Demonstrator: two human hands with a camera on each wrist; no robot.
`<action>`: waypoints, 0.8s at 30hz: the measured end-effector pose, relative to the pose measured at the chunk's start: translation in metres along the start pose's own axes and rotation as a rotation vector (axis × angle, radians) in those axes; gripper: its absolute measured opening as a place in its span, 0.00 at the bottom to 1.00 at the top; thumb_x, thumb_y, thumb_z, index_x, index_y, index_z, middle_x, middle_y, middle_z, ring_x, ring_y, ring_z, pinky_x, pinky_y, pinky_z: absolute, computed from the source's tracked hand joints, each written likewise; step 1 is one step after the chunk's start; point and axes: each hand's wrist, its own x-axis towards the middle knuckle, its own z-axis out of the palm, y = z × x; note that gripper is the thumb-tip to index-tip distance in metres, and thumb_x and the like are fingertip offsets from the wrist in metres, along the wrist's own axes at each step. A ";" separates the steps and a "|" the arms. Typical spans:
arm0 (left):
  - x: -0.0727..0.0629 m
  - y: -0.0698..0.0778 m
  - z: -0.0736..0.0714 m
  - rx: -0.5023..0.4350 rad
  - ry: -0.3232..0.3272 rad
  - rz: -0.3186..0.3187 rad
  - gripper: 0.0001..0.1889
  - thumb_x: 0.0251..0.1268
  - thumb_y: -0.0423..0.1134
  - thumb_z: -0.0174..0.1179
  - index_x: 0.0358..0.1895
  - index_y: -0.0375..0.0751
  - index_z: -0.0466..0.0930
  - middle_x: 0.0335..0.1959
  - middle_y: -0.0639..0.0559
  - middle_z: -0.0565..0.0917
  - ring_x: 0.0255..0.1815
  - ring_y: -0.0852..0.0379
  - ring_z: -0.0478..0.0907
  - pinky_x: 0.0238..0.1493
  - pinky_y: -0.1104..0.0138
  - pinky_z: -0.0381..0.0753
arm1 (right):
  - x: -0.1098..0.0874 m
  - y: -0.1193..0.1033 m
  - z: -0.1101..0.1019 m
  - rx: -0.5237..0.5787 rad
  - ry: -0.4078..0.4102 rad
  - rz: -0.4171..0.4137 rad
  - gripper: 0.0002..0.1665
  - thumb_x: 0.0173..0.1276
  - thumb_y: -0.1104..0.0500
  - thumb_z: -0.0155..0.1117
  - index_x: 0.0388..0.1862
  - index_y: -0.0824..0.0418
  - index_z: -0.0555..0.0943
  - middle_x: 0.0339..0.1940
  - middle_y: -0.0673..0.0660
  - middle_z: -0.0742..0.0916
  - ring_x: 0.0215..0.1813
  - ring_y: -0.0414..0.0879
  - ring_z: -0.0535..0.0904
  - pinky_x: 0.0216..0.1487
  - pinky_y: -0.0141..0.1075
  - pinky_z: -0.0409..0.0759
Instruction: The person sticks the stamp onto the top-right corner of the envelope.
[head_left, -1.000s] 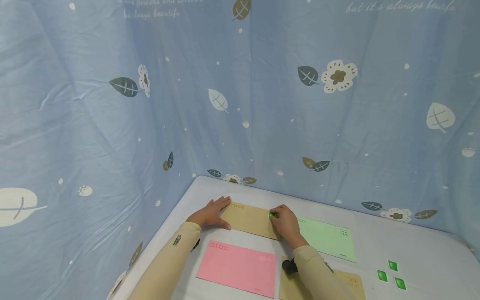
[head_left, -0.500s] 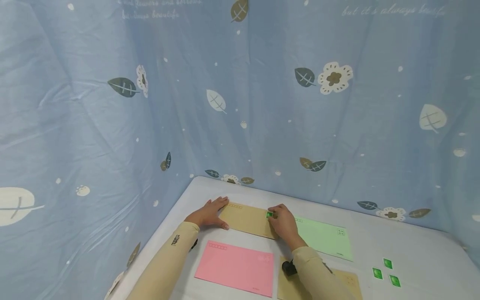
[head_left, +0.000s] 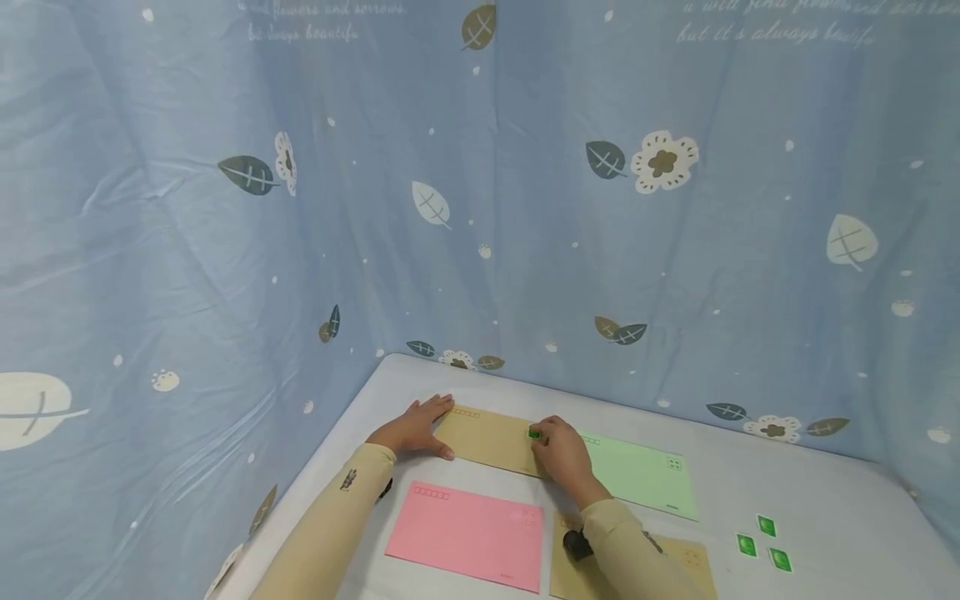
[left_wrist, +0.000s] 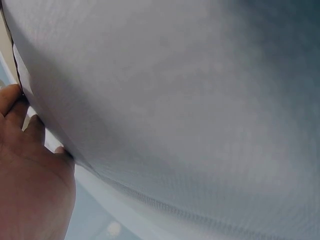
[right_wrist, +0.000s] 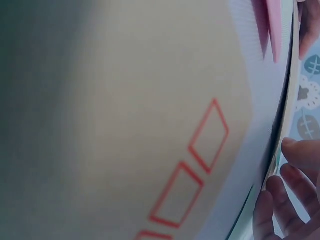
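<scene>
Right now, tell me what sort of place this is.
Probably a tabletop work corner: patterned cloth hangs on two sides of a white table laid with envelopes and green squares.

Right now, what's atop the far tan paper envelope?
Left hand at left edge of the envelope. Over its right end: green square sticker pinched in right hand, contact unclear. Anything under the hands is hidden.

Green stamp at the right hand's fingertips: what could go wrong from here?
The green stamp could end up crooked, as the right hand partly covers it. The far tan envelope might shift if the left hand at its left edge moves. The right sleeve, above the near tan envelope, may nudge it.
</scene>
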 end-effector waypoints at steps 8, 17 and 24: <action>-0.002 0.000 0.000 0.004 -0.004 0.011 0.58 0.48 0.54 0.79 0.80 0.37 0.56 0.82 0.46 0.55 0.83 0.45 0.47 0.82 0.49 0.41 | -0.001 -0.003 0.001 -0.013 -0.009 0.007 0.12 0.65 0.63 0.73 0.48 0.61 0.90 0.48 0.56 0.86 0.45 0.51 0.83 0.42 0.44 0.85; -0.002 0.000 0.000 0.008 0.002 0.016 0.58 0.48 0.54 0.79 0.80 0.37 0.57 0.82 0.46 0.56 0.83 0.45 0.47 0.82 0.49 0.41 | -0.001 -0.002 0.002 -0.025 -0.023 0.003 0.12 0.65 0.62 0.73 0.47 0.62 0.90 0.48 0.57 0.86 0.48 0.54 0.83 0.46 0.47 0.85; -0.001 -0.003 0.001 0.004 0.005 0.029 0.58 0.48 0.53 0.80 0.80 0.37 0.57 0.82 0.46 0.56 0.83 0.44 0.47 0.82 0.49 0.41 | 0.000 -0.002 0.002 -0.027 -0.034 0.017 0.12 0.66 0.62 0.73 0.48 0.62 0.89 0.50 0.57 0.86 0.50 0.55 0.83 0.50 0.48 0.84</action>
